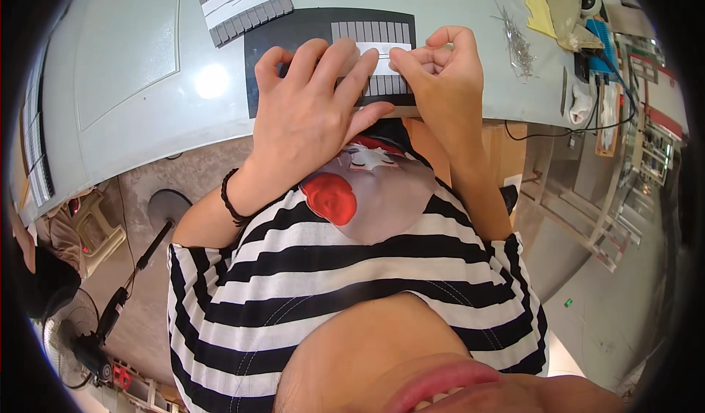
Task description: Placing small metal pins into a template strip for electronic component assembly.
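A grey slatted block with a white strip across its middle lies on a black mat. Thin dark lines run along the strip between my fingertips. My left hand spreads over the mat and the block's left side, its index fingertip touching the strip. At the strip's right end, my right hand has thumb and index finger pinched together; whatever is between them is too small to make out. A second slatted block, also with a white strip and thin dark lines, sits to the upper left.
Loose thin silvery strands lie on the pale tabletop at the right. Beyond them are a yellow piece, a blue object and a black cable. A fan stands at the lower left.
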`<action>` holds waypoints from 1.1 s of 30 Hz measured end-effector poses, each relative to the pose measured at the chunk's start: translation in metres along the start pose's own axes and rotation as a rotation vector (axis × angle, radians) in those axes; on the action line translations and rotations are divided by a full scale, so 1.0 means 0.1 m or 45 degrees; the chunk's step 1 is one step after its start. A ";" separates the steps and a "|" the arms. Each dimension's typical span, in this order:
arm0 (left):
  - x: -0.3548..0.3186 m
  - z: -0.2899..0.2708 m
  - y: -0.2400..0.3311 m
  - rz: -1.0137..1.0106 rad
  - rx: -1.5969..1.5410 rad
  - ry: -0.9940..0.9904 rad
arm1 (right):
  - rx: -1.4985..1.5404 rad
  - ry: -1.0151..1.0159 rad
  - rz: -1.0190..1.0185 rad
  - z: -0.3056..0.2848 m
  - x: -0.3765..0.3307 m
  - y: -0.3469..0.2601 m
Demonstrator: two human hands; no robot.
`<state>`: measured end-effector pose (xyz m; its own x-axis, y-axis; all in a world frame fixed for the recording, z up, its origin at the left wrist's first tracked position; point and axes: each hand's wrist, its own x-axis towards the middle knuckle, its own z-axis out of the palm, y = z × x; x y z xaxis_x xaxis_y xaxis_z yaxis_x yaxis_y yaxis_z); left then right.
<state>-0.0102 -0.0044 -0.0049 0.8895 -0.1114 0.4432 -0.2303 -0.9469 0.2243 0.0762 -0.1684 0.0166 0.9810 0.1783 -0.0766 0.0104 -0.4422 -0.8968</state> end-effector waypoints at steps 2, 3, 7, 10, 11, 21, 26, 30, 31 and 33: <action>-0.02 0.00 -0.01 -0.002 -0.015 -0.001 | -0.058 -0.001 0.006 0.03 0.01 -0.01; -0.02 -0.01 -0.02 -0.003 -0.021 -0.007 | -0.107 -0.004 0.014 0.04 0.01 -0.02; 0.04 0.05 0.04 -0.004 -0.054 -0.016 | -0.329 -0.022 -0.005 -0.05 0.12 -0.05; 0.08 0.08 0.06 0.003 -0.075 -0.020 | -0.461 -0.054 -0.001 -0.10 0.17 -0.13; 0.08 0.08 0.06 0.009 -0.078 -0.020 | -0.497 -0.091 0.010 -0.11 0.18 -0.17; 0.07 0.09 0.05 0.027 -0.098 0.005 | -0.743 -0.191 -0.036 -0.11 0.13 -0.35; 0.07 0.07 0.06 0.002 -0.111 -0.015 | -0.888 0.036 -0.577 -0.10 0.03 0.08; 0.07 0.01 0.02 -0.004 -0.114 -0.031 | -0.799 0.150 -0.625 -0.10 0.02 0.17; 0.05 -0.01 0.01 -0.008 -0.104 -0.048 | -0.783 0.141 -0.617 -0.09 0.00 0.17; 0.02 -0.06 -0.04 -0.035 -0.214 0.013 | -0.740 0.179 -0.585 -0.06 0.00 0.16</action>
<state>-0.0100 0.0012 -0.0005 0.8924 -0.0823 0.4437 -0.2697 -0.8855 0.3782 0.0776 -0.1806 0.0045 0.8682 0.3602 0.3412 0.4871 -0.7499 -0.4477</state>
